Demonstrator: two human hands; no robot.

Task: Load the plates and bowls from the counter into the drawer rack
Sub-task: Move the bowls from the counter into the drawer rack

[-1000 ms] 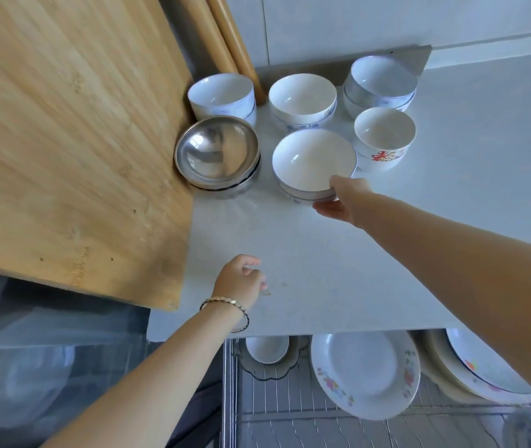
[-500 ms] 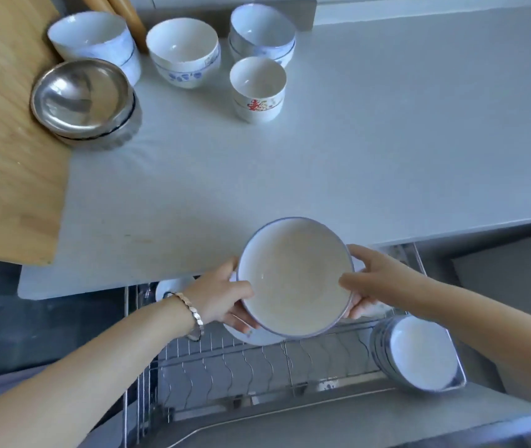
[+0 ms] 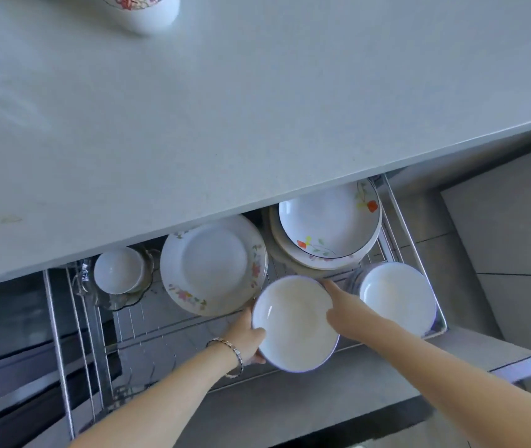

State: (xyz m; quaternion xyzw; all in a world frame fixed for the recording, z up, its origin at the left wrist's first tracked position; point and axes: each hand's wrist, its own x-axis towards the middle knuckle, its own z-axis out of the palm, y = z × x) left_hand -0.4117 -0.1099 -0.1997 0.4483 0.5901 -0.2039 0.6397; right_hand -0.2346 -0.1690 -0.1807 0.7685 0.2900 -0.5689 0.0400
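Note:
A white bowl with a thin blue rim (image 3: 293,324) hangs over the open wire drawer rack (image 3: 148,328), held from both sides. My left hand (image 3: 248,337), with a bracelet on the wrist, grips its left edge. My right hand (image 3: 343,310) grips its right edge. Inside the rack lie a floral plate (image 3: 212,263), a stack of flowered plates (image 3: 325,227), a stack of white bowls (image 3: 396,295) at the right and a small white bowl (image 3: 117,270) on a glass dish at the left.
The grey counter (image 3: 257,108) overhangs the back of the drawer. A white cup with a red pattern (image 3: 141,9) stands at its far edge. The drawer's grey front panel (image 3: 322,392) runs below my arms. Bare wire rack shows left of the held bowl.
Both hands have carried the bowl from the counter's front edge down into the drawer, between the floral plate and the stacked bowls. The view has tilted down toward the rack.

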